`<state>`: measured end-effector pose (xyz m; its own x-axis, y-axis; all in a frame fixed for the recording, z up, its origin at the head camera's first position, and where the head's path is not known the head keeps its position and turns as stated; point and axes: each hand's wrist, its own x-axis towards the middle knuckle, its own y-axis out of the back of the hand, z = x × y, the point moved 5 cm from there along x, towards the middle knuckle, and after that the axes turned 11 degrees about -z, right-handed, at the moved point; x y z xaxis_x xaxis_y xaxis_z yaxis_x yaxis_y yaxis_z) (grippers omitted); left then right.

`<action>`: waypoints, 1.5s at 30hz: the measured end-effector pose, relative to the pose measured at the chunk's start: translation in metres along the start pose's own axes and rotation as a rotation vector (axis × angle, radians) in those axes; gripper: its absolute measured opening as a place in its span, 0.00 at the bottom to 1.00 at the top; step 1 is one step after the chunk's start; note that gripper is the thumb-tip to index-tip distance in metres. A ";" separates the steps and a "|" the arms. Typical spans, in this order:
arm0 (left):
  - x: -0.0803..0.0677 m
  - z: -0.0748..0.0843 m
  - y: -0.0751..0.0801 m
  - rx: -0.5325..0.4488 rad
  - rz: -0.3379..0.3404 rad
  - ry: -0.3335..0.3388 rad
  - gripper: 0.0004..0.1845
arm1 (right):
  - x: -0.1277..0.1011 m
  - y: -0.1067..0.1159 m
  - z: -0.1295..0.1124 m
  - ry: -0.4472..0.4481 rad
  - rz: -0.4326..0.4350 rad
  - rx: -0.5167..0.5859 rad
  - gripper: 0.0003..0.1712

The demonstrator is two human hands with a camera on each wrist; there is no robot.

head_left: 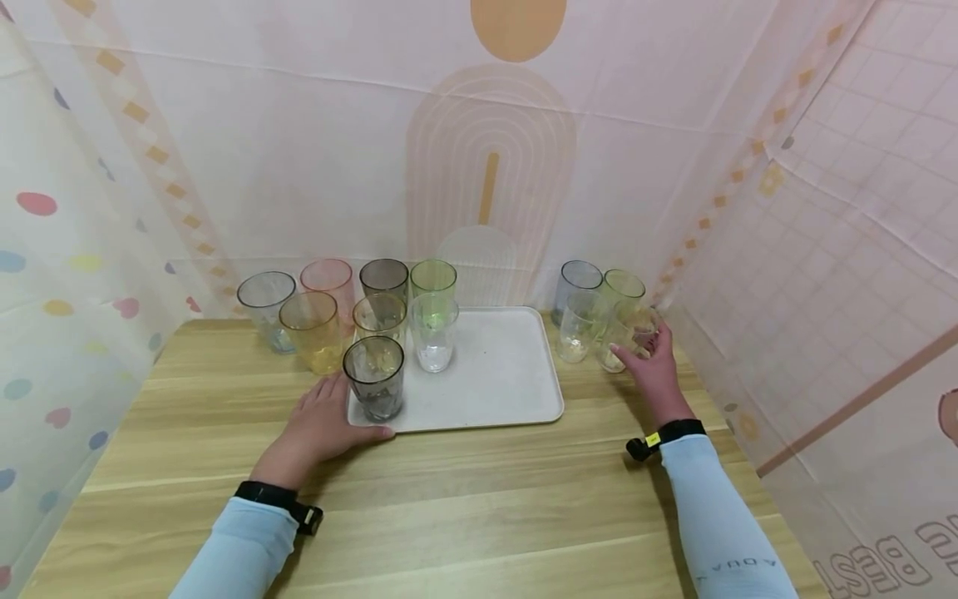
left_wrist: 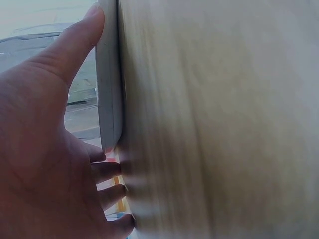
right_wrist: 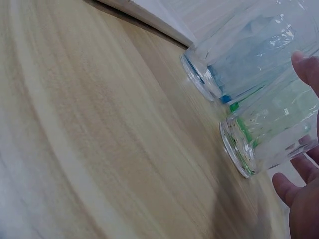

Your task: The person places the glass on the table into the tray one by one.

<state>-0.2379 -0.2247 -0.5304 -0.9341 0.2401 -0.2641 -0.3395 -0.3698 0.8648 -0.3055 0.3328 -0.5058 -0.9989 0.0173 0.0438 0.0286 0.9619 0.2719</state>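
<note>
Our right hand (head_left: 653, 370) has its fingers curled round the clear tumbler (head_left: 627, 336) just right of the white tray (head_left: 516, 391). It looks light, slick and breakable, so we grip mid-wall. Our left hand (head_left: 318, 428) rests flat, fingers apart, on the tray's near corner.

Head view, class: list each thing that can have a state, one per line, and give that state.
Tray: flat on the table, left hand steadying its corner.
Grey glass: upright on tray, empty.
Clear glass: upright on tray, empty.
Yellowish glass: upright on table, gripped by right hand.
</note>
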 end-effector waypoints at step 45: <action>-0.001 0.001 0.002 0.006 -0.017 0.004 0.81 | -0.043 -0.213 -0.071 0.231 -0.426 -0.050 0.51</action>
<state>-0.2377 -0.2250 -0.5282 -0.9286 0.2432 -0.2803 -0.3548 -0.3603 0.8627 -0.2659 0.1079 -0.4971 -0.8879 -0.4414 0.1297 -0.3732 0.8559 0.3581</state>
